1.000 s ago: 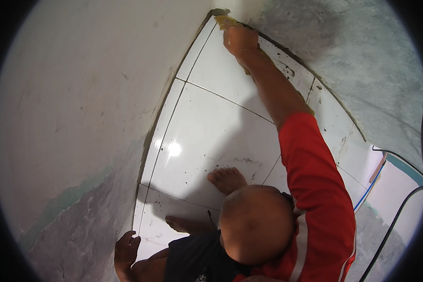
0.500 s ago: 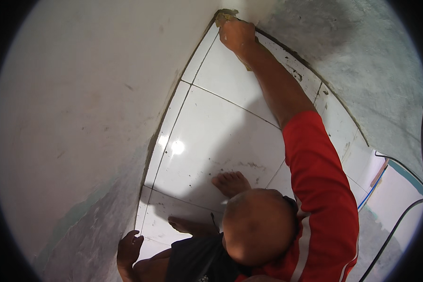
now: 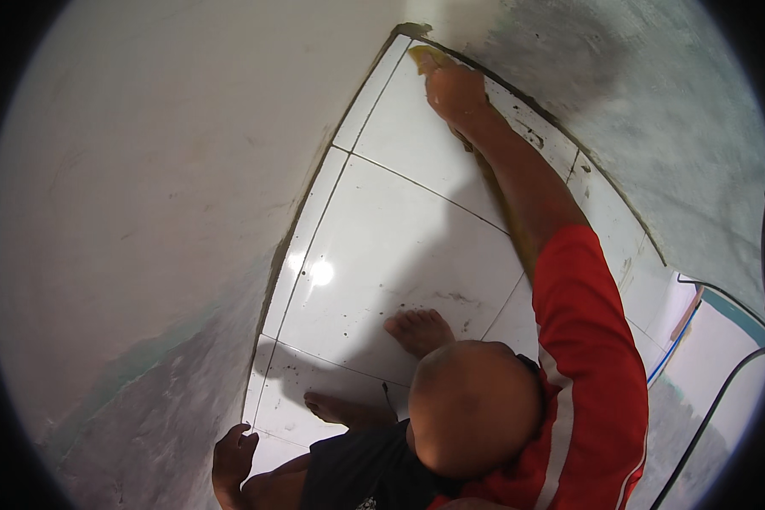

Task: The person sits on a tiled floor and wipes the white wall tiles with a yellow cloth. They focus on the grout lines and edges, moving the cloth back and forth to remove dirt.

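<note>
Head view: right hand (image 3: 455, 89), gripping a yellow sponge (image 3: 425, 57), has slid into the tile (image 3: 408, 255) corner; left hand (image 3: 232, 459) rests spread on the wall (image 3: 144, 212).

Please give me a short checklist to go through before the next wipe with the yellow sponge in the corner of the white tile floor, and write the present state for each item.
1. Right hand grips the yellow sponge: ok, the fingers press on it.
2. Sponge reaches the corner where the two walls meet: ok, it lies just beside it.
3. Left hand gives support: ok, it rests at the foot of the left wall.
4. Bare feet are away from the sponge: ok, they are on tiles nearer the body.
5. Dark specks on the tiles are removed: not ok, some remain.
6. Sponge is wet enough: cannot tell.
</note>
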A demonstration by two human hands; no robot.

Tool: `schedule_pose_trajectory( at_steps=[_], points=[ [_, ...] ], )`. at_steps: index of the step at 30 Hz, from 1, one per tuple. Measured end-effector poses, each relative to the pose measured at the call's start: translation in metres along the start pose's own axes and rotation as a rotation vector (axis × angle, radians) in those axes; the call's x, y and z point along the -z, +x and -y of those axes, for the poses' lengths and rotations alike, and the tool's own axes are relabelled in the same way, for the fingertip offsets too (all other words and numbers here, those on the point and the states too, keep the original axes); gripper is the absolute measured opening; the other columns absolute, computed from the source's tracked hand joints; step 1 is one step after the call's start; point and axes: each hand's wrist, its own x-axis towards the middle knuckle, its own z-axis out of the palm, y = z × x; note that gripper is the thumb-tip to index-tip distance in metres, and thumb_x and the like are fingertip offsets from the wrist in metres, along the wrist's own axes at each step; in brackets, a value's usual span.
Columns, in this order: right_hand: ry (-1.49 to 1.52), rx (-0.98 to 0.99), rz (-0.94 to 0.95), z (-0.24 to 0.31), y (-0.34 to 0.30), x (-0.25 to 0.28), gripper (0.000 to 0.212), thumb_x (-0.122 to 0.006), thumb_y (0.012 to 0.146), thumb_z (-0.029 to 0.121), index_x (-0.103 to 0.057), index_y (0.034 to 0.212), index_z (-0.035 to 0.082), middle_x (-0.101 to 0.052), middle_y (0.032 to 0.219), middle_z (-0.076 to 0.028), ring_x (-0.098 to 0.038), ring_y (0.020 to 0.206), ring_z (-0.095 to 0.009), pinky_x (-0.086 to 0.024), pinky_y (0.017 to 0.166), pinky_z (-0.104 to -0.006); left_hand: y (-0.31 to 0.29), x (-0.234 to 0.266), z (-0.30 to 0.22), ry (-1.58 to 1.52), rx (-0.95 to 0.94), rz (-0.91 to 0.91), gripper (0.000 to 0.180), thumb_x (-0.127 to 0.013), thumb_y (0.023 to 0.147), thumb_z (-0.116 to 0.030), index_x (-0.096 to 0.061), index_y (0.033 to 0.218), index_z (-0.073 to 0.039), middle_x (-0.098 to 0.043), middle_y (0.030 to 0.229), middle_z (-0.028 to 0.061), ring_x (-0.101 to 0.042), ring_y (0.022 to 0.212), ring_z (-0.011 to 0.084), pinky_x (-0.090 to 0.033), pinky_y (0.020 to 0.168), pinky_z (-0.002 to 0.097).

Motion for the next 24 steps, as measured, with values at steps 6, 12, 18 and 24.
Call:
schedule_pose_trajectory(
  at_steps=[6, 12, 18, 24],
  points=[
    [0.074, 0.012, 0.030, 0.022, 0.038, 0.011, 0.032, -0.053, 0.094, 0.017, -0.065, 0.121, 0.005, -0.072, 0.093, -0.017, -0.073, 0.078, -0.032, -0.058, 0.065, -0.0465, 0.002, -0.001, 0.002, 0.010, -0.015, -0.026, 0.038, -0.068, 0.090, -0.027, -0.066, 0.120, -0.004, -0.070, 0.085, 0.0184, -0.068, 0.078, 0.0305, -0.053, 0.074, 0.0399],
    [0.079, -0.090, 0.067, 0.014, 0.020, 0.002, 0.025, -0.055, 0.092, 0.020, -0.069, 0.108, 0.006, -0.072, 0.081, -0.016, -0.072, 0.076, -0.034, -0.057, 0.064, -0.0456, -0.006, 0.001, -0.007, -0.003, 0.007, -0.034, 0.038, -0.068, 0.090, -0.027, -0.067, 0.120, -0.004, -0.071, 0.085, 0.0180, -0.069, 0.079, 0.0316, -0.053, 0.074, 0.0402],
    [0.184, -0.003, 0.123, 0.023, -0.006, 0.018, 0.034, -0.055, 0.092, 0.019, -0.063, 0.123, 0.009, -0.073, 0.082, -0.012, -0.073, 0.081, -0.032, -0.058, 0.068, -0.0462, -0.007, -0.005, 0.004, 0.015, 0.016, -0.033, 0.037, -0.068, 0.090, -0.027, -0.067, 0.118, -0.004, -0.071, 0.083, 0.0177, -0.069, 0.077, 0.0314, -0.053, 0.073, 0.0408],
    [0.222, -0.080, 0.117, 0.016, 0.032, 0.021, 0.024, -0.056, 0.089, 0.019, -0.071, 0.105, 0.009, -0.073, 0.085, -0.014, -0.073, 0.082, -0.033, -0.058, 0.072, -0.0457, 0.002, 0.002, -0.008, 0.010, -0.020, -0.022, 0.038, -0.068, 0.090, -0.028, -0.066, 0.119, -0.004, -0.071, 0.082, 0.0168, -0.069, 0.077, 0.0309, -0.053, 0.073, 0.0406]
  ],
)
